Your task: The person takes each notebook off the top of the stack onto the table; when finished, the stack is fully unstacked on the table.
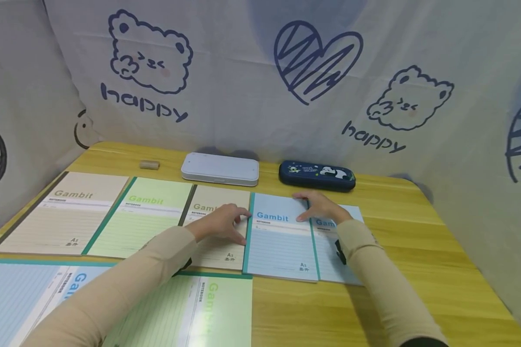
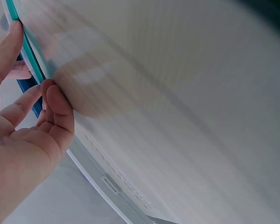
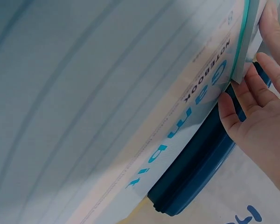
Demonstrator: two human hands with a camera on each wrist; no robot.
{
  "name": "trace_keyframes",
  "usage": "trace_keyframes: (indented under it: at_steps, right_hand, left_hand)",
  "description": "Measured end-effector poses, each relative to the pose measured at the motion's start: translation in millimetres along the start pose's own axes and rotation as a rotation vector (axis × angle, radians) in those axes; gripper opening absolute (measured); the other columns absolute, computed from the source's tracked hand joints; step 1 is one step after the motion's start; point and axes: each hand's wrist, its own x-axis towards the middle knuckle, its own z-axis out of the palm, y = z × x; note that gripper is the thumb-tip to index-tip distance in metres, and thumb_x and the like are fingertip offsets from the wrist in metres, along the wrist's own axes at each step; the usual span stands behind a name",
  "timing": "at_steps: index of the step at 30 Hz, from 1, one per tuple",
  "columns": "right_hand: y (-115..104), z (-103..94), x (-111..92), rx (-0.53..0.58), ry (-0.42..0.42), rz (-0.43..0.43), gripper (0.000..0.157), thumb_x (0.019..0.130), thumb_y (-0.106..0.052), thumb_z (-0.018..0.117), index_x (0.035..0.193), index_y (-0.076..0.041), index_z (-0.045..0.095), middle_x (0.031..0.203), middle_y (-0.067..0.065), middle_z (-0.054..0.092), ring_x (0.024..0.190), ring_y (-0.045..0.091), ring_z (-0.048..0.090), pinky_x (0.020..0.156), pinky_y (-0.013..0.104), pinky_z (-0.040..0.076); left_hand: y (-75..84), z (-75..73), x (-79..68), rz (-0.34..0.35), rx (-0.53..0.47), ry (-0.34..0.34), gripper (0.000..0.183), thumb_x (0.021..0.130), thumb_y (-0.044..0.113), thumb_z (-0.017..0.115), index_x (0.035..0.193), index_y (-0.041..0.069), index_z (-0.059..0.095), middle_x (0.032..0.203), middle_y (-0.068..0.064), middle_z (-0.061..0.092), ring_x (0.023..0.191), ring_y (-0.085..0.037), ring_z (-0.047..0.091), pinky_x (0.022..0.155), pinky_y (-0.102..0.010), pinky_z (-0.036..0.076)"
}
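Note:
A blue "Gambit" notebook (image 1: pixel 282 255) with a teal spine lies on the table between my two hands. My left hand (image 1: pixel 219 223) reaches over a beige notebook (image 1: pixel 226 260), thumb and fingertips against the blue one's spine. In the left wrist view, its fingers (image 2: pixel 58 105) bend beside the teal edge. At the upper right corner of the same notebook is my right hand (image 1: pixel 321 205), its thumb on the cover near the edge, fingers along the top. Beneath that wrist lies a second blue notebook (image 1: pixel 336 255), also large in the right wrist view.
Farther left in the row are a green notebook (image 1: pixel 139 226) and a beige notebook (image 1: pixel 47 226). Nearer me lie a sideways blue notebook (image 1: pixel 17 299) and green notebook (image 1: pixel 226 313). Behind stand a white case (image 1: pixel 220 168), a navy panda case (image 1: pixel 317 177) and a small brown cylinder (image 1: pixel 149 165).

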Motion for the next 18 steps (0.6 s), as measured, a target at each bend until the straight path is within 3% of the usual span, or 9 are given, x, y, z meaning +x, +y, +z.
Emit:
trace_keyframes:
  at_steps: [14, 18]
  right_hand:
    - [-3.5, -1.0, 0.5, -0.048, 0.000, 0.022, 0.063, 0.072, -0.014, 0.074, 0.128, -0.002, 0.046, 0.130, 0.015, 0.043, 0.120, 0.029, 0.034, 0.101, 0.042, 0.022]
    - [-3.5, -0.9, 1.6, -0.054, -0.017, 0.022, 0.067, 0.073, -0.013, 0.073, 0.130, 0.000, 0.041, 0.132, 0.016, 0.041, 0.123, 0.030, 0.032, 0.102, 0.041, 0.020]
  left_hand:
    - [2.6, -1.2, -2.9, 0.004, 0.003, 0.003, 0.068, 0.067, 0.025, 0.078, 0.127, 0.010, 0.050, 0.097, -0.006, 0.051, 0.086, -0.019, 0.047, 0.076, -0.031, 0.040]
    - [2.4, -0.7, -2.7, 0.005, 0.004, 0.004, 0.068, 0.067, 0.025, 0.078, 0.128, 0.010, 0.049, 0.097, -0.006, 0.051, 0.086, -0.018, 0.047, 0.076, -0.031, 0.040]
